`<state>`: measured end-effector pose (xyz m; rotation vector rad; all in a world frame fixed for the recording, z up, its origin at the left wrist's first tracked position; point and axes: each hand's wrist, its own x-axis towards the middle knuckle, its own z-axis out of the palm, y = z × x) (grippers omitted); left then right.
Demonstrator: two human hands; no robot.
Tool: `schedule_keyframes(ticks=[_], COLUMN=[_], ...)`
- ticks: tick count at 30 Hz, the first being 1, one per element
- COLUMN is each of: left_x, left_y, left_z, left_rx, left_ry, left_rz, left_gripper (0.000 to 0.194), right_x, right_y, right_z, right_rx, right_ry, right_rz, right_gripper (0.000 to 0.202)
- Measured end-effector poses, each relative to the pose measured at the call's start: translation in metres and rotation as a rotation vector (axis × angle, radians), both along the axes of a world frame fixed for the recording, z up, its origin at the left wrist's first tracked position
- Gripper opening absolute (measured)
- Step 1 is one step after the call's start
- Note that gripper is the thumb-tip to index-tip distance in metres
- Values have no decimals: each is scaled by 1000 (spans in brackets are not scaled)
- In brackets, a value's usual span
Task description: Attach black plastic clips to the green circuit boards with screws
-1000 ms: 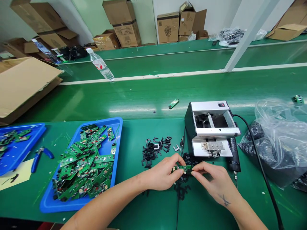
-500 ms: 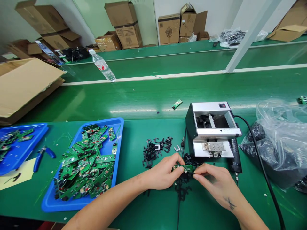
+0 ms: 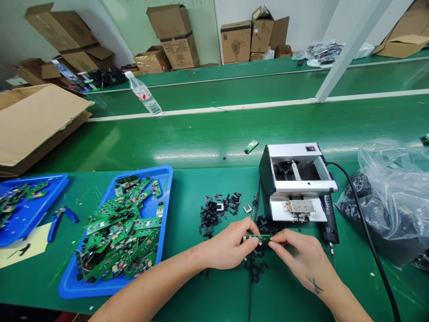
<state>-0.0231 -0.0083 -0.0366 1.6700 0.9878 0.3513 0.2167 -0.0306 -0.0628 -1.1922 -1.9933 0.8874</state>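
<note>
A small green circuit board [image 3: 263, 238] is pinched at its left end between the thumb and fingers of my left hand [image 3: 231, 245]. My right hand [image 3: 299, 252] has its thumb and forefinger closed at the board's right end; any small part between them is too hidden to name. Small black plastic clips [image 3: 214, 212] are scattered beyond my left hand, and more black clips [image 3: 256, 268] lie below the board. A silver and black machine [image 3: 298, 183] stands just beyond my right hand.
Left of my arm is a blue tray [image 3: 166, 197] heaped with circuit boards. Farther left are another blue tray [image 3: 30, 219] and blue-handled cutters [image 3: 55, 223]. A single board [image 3: 251, 146] lies on the green belt. A plastic bag [image 3: 385, 201] and black cable [image 3: 365, 228] are at right.
The single board on the belt has shifted slightly right. Both hands and the held board sit a little lower, and the held board looks more level and turned slightly.
</note>
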Motion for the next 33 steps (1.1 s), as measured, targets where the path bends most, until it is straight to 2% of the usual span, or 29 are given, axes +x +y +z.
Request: schedule_keyframes(ticks=[7,10,13,16,20,24,29,32,33], left_x=[2,5,10,15,17,13,9,9,9], left_y=[1,5,14,26,37,40,38,35,34], left_z=[7,19,34,40,24,6,4,5,5], left_rx=[120,204,305,413,609,852,1078,1164,1177], left_ry=[-75,-99,-140,-158,-119,44,222,289,310], left_rz=[-43,-47,-73,-97,-87,-120,-184,-199,-205], left_gripper=[22,16,14,15,18,23,25,25,24], right_x=[-3,-3,-2,1,3,1,0,12,20], right_y=[-6,-6,-2,5,12,15,13,10,10], right_z=[-2,6,16,20,16,13,16,21,24], right_rx=[123,295,466,573,633,622,596,551,524], right_ry=[-70,-65,-60,-123,-256,-300,-338,-242,-195], right_rz=[-49,-92,-115,-185,-258,-267,-266,-237,-270], right_gripper=[11,10,23,29,21,15,18,20,18])
